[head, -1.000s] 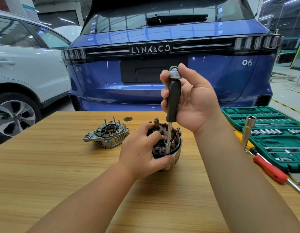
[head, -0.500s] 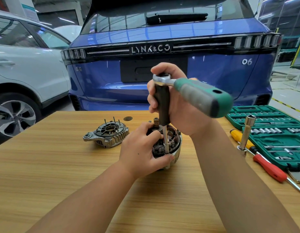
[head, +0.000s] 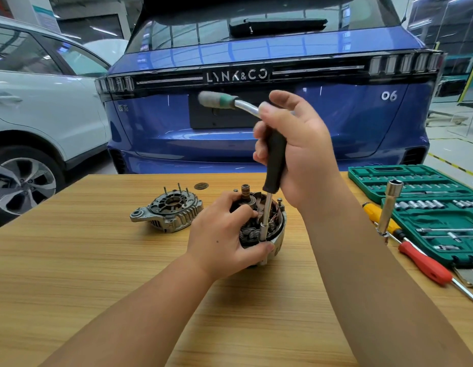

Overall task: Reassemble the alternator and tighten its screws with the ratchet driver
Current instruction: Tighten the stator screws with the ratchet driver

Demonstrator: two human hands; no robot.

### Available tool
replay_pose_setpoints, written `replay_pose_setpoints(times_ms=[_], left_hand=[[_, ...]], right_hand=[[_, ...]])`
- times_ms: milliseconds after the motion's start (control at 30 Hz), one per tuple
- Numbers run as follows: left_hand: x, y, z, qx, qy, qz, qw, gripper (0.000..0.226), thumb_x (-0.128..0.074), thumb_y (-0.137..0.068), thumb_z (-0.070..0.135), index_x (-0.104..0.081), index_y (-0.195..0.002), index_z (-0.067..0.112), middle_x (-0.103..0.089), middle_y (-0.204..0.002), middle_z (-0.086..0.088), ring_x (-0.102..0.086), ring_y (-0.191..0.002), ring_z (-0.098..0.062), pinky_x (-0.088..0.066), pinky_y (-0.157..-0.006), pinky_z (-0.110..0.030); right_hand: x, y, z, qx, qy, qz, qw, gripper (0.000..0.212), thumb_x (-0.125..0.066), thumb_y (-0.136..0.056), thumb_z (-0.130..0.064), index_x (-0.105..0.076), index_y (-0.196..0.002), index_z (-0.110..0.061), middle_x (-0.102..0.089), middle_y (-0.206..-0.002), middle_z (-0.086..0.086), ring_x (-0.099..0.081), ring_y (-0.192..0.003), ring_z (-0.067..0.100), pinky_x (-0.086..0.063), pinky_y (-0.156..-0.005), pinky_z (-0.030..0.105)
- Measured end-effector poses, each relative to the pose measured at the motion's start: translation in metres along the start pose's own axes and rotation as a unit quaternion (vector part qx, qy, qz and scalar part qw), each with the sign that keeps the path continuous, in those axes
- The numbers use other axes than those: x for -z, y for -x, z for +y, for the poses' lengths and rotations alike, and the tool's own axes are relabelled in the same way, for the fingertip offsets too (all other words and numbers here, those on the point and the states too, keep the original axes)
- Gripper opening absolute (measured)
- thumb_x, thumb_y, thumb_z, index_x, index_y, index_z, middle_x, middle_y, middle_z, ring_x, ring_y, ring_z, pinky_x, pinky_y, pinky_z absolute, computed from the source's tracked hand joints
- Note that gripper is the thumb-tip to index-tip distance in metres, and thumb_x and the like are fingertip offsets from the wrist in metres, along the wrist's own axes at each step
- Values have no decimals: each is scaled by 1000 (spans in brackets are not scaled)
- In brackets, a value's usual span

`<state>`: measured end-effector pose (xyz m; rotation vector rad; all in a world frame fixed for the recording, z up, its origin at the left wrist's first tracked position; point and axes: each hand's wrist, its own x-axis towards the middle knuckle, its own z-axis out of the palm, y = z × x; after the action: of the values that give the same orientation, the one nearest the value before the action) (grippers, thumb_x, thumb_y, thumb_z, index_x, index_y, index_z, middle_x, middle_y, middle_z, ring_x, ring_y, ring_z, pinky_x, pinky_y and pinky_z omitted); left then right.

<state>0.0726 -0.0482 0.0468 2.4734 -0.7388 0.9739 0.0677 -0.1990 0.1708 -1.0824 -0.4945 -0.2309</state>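
**Alternator half on the bench, ratchet swung round to the left**

The alternator sits near the middle of the wooden table, open side up. You can see the copper windings, a shaft stub with a bearing poking out the top, and a silver housing rim on its right and lower edge. The other housing half lies just beside it to the left, grey cast metal with fins and a few studs sticking up.

The left hand grips the alternator, fingers curled over the top and the thumb pressed against the lower rim right by the socket. The right hand is wrapped round the black grip of the ratchet driver, which stands nearly upright, with its steel shaft and socket planted on the near rim. Index finger is lifted a bit, the rest curl round the grip.

Compared with half a second back, the green side handle pointed right and toward the camera; now it points left and away, blurred. The alternator and left hand haven't budged.

Readable stuff: the blue car behind says "LYNK&CO" across the tail, and "06" on the right. A green socket case lies open on the right, with a red screwdriver beside it.
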Motion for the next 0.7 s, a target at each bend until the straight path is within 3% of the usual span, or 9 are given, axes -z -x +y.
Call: replay_pose_setpoints(times_ms=[100, 200, 300, 433, 567, 700], left_hand=[[0, 0, -1, 2, 0, -5, 1000, 60, -60, -71, 72, -71, -103, 23, -59, -120, -1, -63, -95, -21, -50, -68, -31], [-1, 0, -2, 2, 1, -9, 1000, 60, -60, -71, 73, -71, -104, 24, -58, -120, 0, -63, -95, -21, -50, -67, -31], [-1, 0, -2, 0, -2, -2, 1000, 60, -60, -71, 73, -71, -104, 24, -58, -120, 0, -63, -94, -22, -50, -67, -31], [0, 0, -2, 1, 1, -12, 1000, 58, -60, -72, 73, -70, -103, 25, -58, -120, 0, -62, -94, -22, -49, -68, -32], [2, 0, -1, 14, 3, -33, 999, 61, -60, -71, 73, -71, -108, 26, -57, -123, 1, -61, -97, -21, -51, -71, -33], [4, -1, 0, 16, 8, -37, 999, 61, -60, -71, 73, -71, -109, 26, -57, -124, 2, -60, -99, -20, -50, -71, -33]], right_hand=[[-1, -2, -3, -119, -72, -46, 989, 32, -53, -98, -42, -65, -106, -13, -69, -79, 2, -51, -58, 14, -40, -61, 29], [8, -5, -7, -174, -115, -81, 975, 38, -56, -88, -42, -58, -111, -11, -68, -80, -6, -53, -59, 11, -41, -64, 27], [15, -4, -11, -197, -154, -122, 961, 31, -62, -78, -37, -64, -101, -16, -68, -84, -8, -57, -65, 11, -42, -69, 29], [13, 0, -10, -134, -157, -175, 963, 11, -65, -84, -21, -55, -88, -24, -71, -96, -1, -65, -72, 15, -50, -71, 32], [7, 5, -5, -37, -117, -221, 967, 19, -51, -97, -16, -58, -113, -22, -71, -102, 9, -65, -74, 21, -54, -69, 34], [6, 5, 0, -28, -108, -247, 963, 22, -46, -100, -18, -61, -116, -24, -70, -97, 9, -63, -75, 21, -53, -67, 34]])
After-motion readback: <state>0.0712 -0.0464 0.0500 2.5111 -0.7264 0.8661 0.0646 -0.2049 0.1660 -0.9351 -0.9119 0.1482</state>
